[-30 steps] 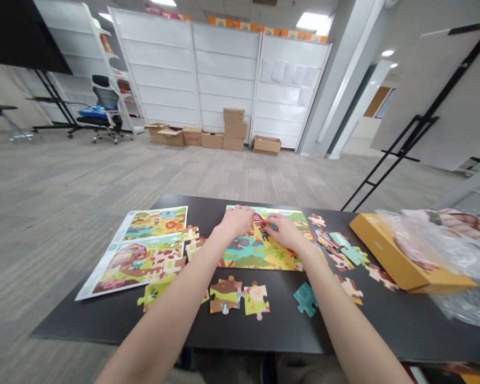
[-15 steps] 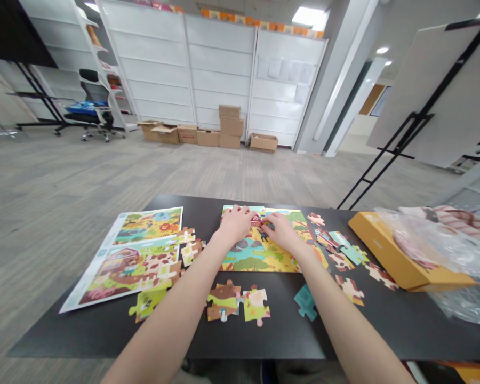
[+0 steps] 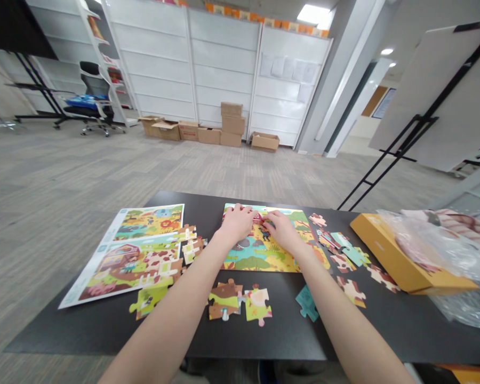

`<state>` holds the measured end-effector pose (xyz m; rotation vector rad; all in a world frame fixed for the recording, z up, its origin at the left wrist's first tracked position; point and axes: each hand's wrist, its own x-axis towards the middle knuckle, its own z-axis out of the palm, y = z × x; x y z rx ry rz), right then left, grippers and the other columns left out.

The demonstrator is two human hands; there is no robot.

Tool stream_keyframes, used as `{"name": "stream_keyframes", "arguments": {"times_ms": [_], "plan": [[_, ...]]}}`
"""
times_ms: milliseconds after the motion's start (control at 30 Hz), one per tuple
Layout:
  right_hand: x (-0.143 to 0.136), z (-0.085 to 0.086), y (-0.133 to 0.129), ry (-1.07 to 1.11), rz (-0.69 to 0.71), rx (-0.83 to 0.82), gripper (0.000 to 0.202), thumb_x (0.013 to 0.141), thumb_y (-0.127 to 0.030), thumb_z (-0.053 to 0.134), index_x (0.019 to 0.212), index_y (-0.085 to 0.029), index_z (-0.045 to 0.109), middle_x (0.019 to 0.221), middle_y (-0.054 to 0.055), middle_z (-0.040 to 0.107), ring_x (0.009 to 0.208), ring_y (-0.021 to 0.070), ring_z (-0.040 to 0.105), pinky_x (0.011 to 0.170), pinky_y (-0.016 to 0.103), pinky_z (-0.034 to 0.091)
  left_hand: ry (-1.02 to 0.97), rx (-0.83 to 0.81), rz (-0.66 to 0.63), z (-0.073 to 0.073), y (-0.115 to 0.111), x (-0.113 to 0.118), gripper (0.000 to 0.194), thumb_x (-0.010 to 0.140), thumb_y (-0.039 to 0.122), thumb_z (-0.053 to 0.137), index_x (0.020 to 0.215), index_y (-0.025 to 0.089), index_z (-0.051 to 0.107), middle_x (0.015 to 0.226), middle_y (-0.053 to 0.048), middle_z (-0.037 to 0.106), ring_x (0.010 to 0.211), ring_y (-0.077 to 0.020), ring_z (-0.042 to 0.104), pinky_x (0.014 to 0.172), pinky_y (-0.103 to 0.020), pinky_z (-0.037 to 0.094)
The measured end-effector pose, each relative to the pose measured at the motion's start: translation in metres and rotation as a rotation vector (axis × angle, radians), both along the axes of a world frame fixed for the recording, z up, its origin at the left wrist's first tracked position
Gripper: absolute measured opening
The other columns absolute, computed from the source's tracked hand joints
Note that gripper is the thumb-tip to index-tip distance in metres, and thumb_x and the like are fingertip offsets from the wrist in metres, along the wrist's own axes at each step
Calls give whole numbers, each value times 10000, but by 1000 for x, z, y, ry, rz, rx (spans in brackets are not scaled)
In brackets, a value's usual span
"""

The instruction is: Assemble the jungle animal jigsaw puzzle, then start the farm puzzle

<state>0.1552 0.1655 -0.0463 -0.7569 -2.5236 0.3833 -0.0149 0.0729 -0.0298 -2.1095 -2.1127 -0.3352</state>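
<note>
A colourful jigsaw puzzle (image 3: 260, 258), largely joined, lies at the far edge of the black table. My left hand (image 3: 239, 221) rests on its upper left part with the fingers spread over the pieces. Close beside it, my right hand (image 3: 280, 228) has its thumb and fingers bent together at a red barn puzzle piece (image 3: 257, 217); the fingers partly hide it. Nearer to me lie a brown and green puzzle piece (image 3: 224, 298), a light green puzzle piece (image 3: 258, 305) and a teal puzzle piece (image 3: 306, 303).
A printed picture sheet (image 3: 124, 256) lies on the left, with several loose pieces (image 3: 150, 298) over its right edge. More loose pieces (image 3: 350, 290) are scattered right of the puzzle. Beyond them sit a yellow box (image 3: 400, 256) and clear plastic wrapping (image 3: 460, 266) on the black table (image 3: 280, 341).
The camera view has shifted slightly. Both hands stay at nearly the same spot on the puzzle, and the loose pieces lie as before.
</note>
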Motion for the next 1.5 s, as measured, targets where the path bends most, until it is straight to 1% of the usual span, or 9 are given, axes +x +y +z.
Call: {"name": "stream_keyframes", "arguments": {"times_ms": [167, 467, 767, 1000, 1100, 1200, 1300, 1433, 1500], "plan": [[-1, -3, 1, 9, 5, 36, 173, 950, -174, 578, 1052, -175, 718, 1069, 113, 665, 1041, 235, 620, 961, 369, 495, -7, -5, -5, 0, 2, 1, 350, 963, 212, 454, 1258, 282, 628, 1268, -94, 659, 1156, -327, 527, 937, -496, 432], [1, -7, 5, -97, 59, 161, 341, 975, -184, 468, 1236, -192, 688, 1282, 122, 668, 1212, 262, 566, 1072, 425, 434, -12, -25, 4, 2, 1, 1, 375, 968, 200, 431, 1266, 274, 646, 1312, -87, 656, 1165, -336, 529, 948, -506, 442], [1, -5, 2, -129, 29, 156, 351, 976, -201, 464, 1262, -187, 668, 1311, 110, 661, 1212, 251, 566, 1075, 404, 424, -212, -20, 80, 4, 7, -11, 413, 967, 182, 380, 1320, 199, 593, 1381, -97, 621, 1223, -295, 556, 1025, -468, 443], [2, -4, 5, -127, 31, 85, 323, 956, -191, 508, 1248, -186, 646, 1298, 125, 668, 1212, 257, 584, 1071, 419, 424, -314, 47, 84, 28, 0, -14, 385, 954, 217, 424, 1288, 212, 615, 1379, -72, 625, 1225, -258, 589, 1027, -411, 483], [4, 1, 4, -33, 55, 61, 366, 958, -218, 514, 1307, -146, 603, 1325, 164, 641, 1241, 267, 575, 1076, 423, 431, -304, 73, 49, 44, -16, -10, 359, 946, 233, 448, 1243, 199, 646, 1344, -75, 650, 1215, -262, 599, 1037, -408, 483], [10, 17, 5, 78, 51, 63, 329, 941, -233, 523, 1233, -160, 655, 1286, 158, 646, 1209, 260, 597, 1055, 409, 453, -309, 80, 61, 55, -42, -9, 334, 955, 283, 459, 1196, 199, 674, 1270, -78, 690, 1171, -264, 624, 1019, -404, 495], [31, 40, 17, 104, -73, 69, 276, 934, -233, 494, 1059, -180, 735, 1123, 129, 717, 1045, 247, 666, 971, 388, 492, -376, 92, 152, 56, -70, -12, 306, 956, 312, 470, 1146, 222, 692, 1182, -60, 731, 1111, -247, 657, 994, -379, 508], [88, 60, 48, -31, -538, 30, 299, 886, -281, 533, 1028, -156, 765, 1001, 137, 761, 901, 256, 698, 827, 359, 515, -396, 151, 264, 43, -99, -19, 276, 943, 286, 482, 1105, 221, 696, 1136, -51, 748, 1059, -238, 677, 959, -361, 521], [120, 62, 62, -162, -649, -25, 275, 841, -340, 600, 952, -165, 780, 959, 136, 772, 872, 265, 705, 745, 337, 510, -359, 163, 303, 37, -107, -22, 269, 942, 287, 478, 1081, 228, 701, 1125, -48, 749, 1054, -253, 673, 948, -379, 522]]}}
